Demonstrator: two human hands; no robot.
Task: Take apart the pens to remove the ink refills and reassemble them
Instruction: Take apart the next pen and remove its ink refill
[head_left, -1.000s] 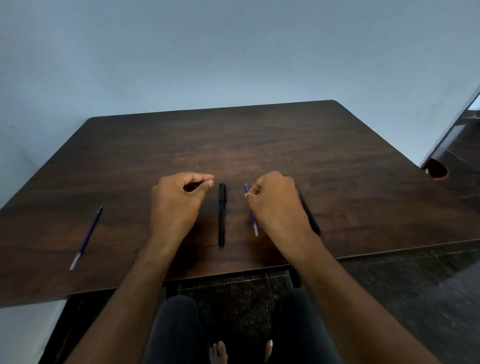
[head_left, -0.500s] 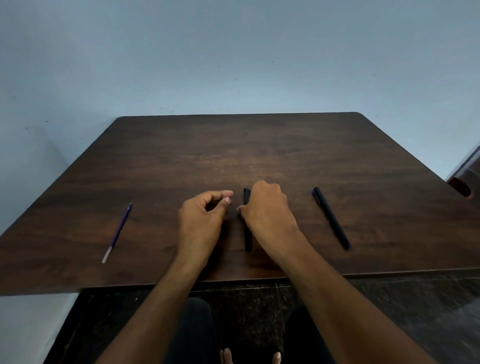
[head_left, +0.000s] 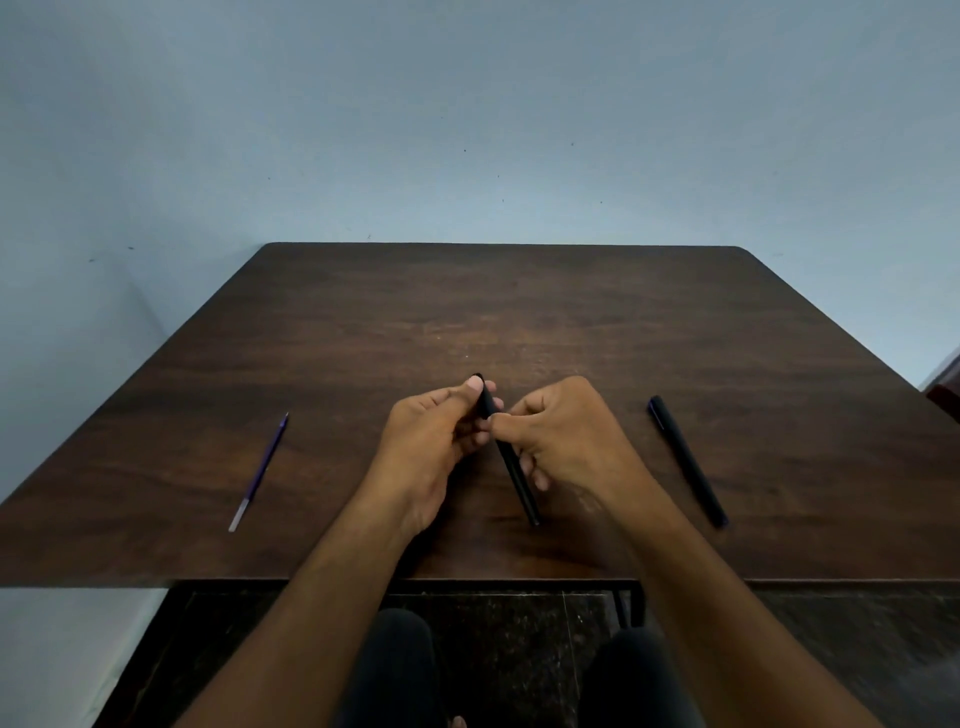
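- My left hand (head_left: 436, 441) is pinching the far end of a black pen (head_left: 511, 462); my right hand (head_left: 566, 436) is gripping its middle, above the table (head_left: 519, 312).
- A second black pen (head_left: 685, 460) is lying to the right.
- A purple refill (head_left: 260, 470) is lying well left.

A dark wood-grain table top (head_left: 519, 312), smooth with a dull sheen, is seen. Matt black plastic is shown by the held pen (head_left: 511, 467) and by the second pen (head_left: 685, 460) at three o'clock. At nine o'clock, the refill (head_left: 260, 470) appears as thin purple plastic, translucent at its near end.
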